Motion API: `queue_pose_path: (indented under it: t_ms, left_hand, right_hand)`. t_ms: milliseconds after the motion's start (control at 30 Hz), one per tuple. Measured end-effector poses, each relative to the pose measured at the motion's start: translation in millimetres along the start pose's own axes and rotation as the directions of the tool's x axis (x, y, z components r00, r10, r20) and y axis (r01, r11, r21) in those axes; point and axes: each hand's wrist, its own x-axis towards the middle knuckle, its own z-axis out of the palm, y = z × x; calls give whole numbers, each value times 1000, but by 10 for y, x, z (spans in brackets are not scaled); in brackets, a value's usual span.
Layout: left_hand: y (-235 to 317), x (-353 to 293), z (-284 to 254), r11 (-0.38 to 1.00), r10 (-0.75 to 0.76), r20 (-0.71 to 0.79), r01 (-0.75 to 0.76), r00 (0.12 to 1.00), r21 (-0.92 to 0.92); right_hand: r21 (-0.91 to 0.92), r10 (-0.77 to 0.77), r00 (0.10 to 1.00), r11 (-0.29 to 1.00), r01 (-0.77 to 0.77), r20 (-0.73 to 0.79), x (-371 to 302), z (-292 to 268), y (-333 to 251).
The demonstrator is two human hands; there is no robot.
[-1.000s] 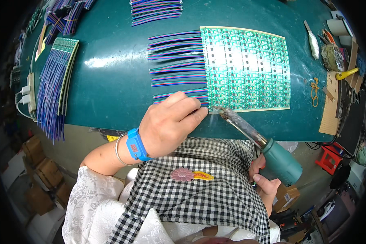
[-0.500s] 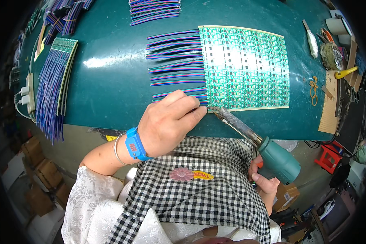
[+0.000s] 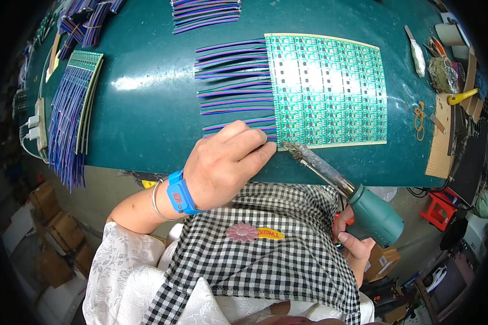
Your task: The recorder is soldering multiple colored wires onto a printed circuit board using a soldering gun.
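A green circuit board panel [image 3: 331, 92] with rows of small chips lies on the table. Along its left edge, several multicoloured ribbon wires [image 3: 234, 93] stick out to the left. My left hand [image 3: 228, 160] is closed in a pinch at the panel's near left corner; its fingers mostly hide the wire ends there. Low on the right, my right hand [image 3: 354, 245] grips a soldering gun [image 3: 377, 215] with a green body. The dark tip of the gun points up and left, close to that corner, just right of my left fingertips.
Wired circuit boards [image 3: 80, 86] are stacked at the left, beside a white power strip [image 3: 40, 127]. More ribbon wires [image 3: 206, 13] lie at the far side. Rubber bands [image 3: 419, 122], a cardboard piece [image 3: 441, 143] and a wrapped blade [image 3: 416, 57] are on the right.
The soldering gun and my right hand have shifted slightly right, so its tip sits a little farther from my left fingertips. My left hand stays at the corner.
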Motion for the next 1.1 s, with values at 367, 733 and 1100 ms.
queue_pose_path:
  t_ms: [367, 733, 1100]
  left_hand:
    - [9, 0, 1, 1000, 23, -14, -23, 1000, 19]
    - [8, -6, 11, 999, 38, -13, -37, 999, 37]
    - [26, -7, 0, 999, 21, 3, -21, 1000, 40]
  right_hand:
    - [103, 26, 997, 995, -18, -74, -13, 89, -92]
    - [24, 74, 994, 997, -72, -75, -52, 34, -52]
    - [63, 29, 999, 998, -28, -13, -29, -18, -24]
